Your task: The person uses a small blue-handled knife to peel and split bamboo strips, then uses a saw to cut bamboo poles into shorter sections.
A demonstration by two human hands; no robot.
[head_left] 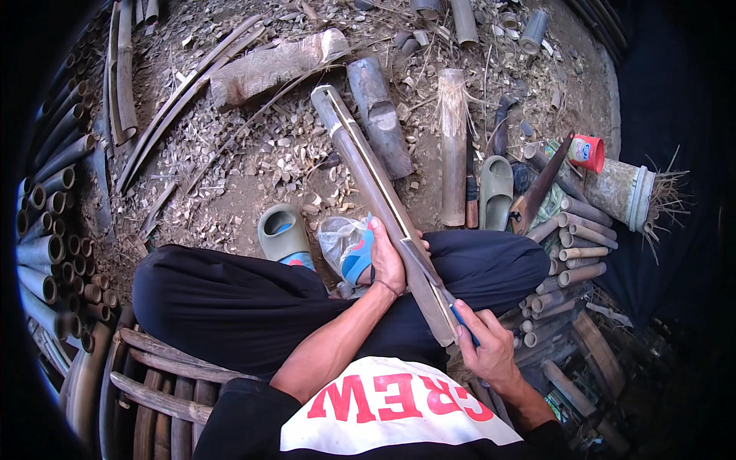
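Note:
A long, dark bamboo tube (pixel 360 157) with a lengthwise slot lies slantwise across my lap, its far end toward the littered ground. My left hand (pixel 389 259) is wrapped round its middle from the left side. A knife with a blue handle (pixel 465 316) is gripped in my right hand (pixel 489 343) by the tube's near end. Its narrow blade lies along the tube, pointing away from me; whether it cuts into the bamboo I cannot make out. Under the tube, one foot in a blue sock (pixel 357 264) shows beside a clear plastic bag (pixel 336 236).
Wood chips cover the ground, with a rough log (pixel 280 67) and thick bamboo pieces (pixel 381 115) ahead. At right are a handsaw (pixel 543 188), a green clog (pixel 496 192), a red container (pixel 587 153) and stacked bamboo (pixel 583 238). More bamboo tubes (pixel 42 251) line the left.

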